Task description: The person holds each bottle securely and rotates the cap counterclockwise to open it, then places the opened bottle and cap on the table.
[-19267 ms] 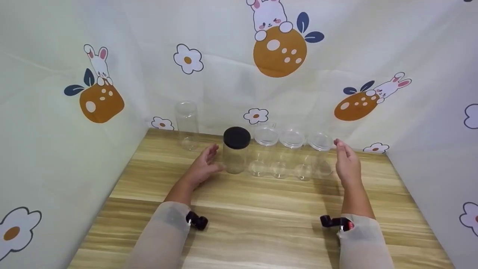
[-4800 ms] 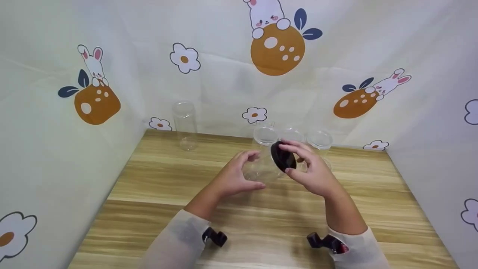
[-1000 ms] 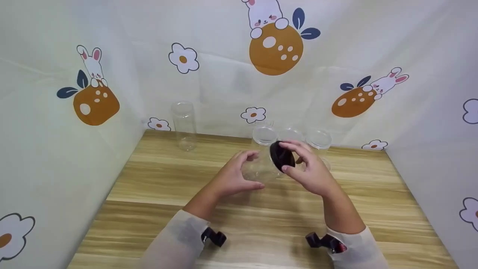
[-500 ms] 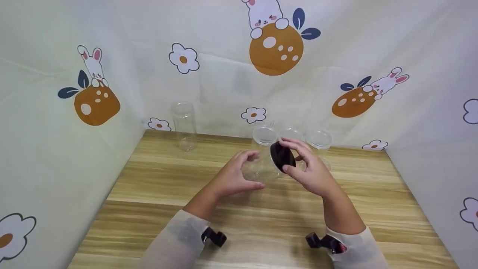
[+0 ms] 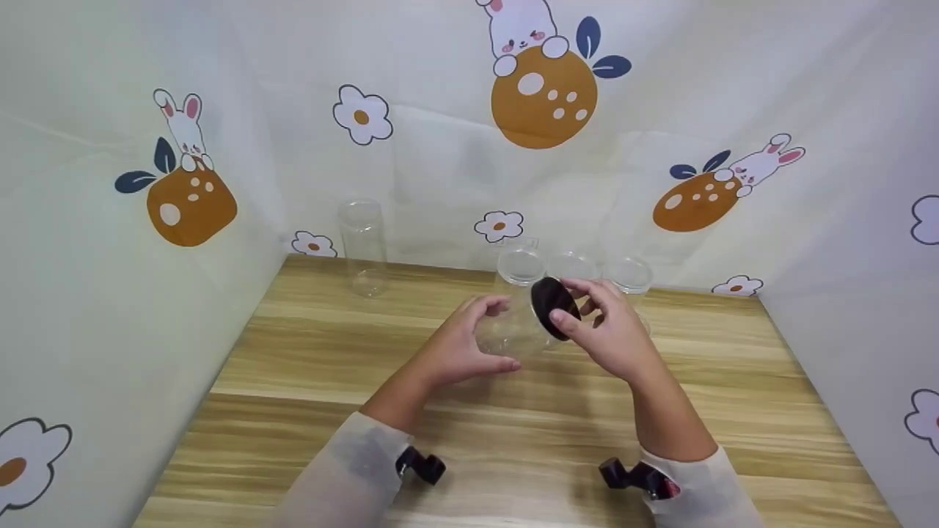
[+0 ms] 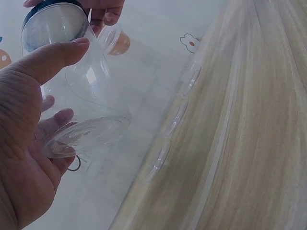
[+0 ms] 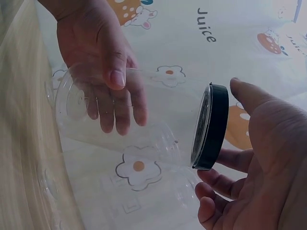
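In front of the row of jars, my left hand (image 5: pixel 462 345) grips the clear body of a jar (image 5: pixel 517 323), with thumb on one side and fingers on the other. The jar is held up off the table and tilted, its black lid (image 5: pixel 555 308) facing right toward me. My right hand (image 5: pixel 615 334) is at that lid, thumb over its face and fingers behind its rim. The right wrist view shows curled fingers at the lower edge of the lid (image 7: pixel 218 127) and the thumb near the upper edge. Nothing shows inside the jar (image 7: pixel 158 115).
Three clear jars (image 5: pixel 522 265) stand in a row behind my hands, partly hidden by them. A taller clear jar (image 5: pixel 363 249) stands apart at the back left. The wooden table (image 5: pixel 308 352) is bordered by patterned cloth walls (image 5: pixel 440 169).
Since the oldest frame, the black-lidded jar has left the row's left end and been tilted between my hands. In the last half second, my right fingers have shifted around the lid.
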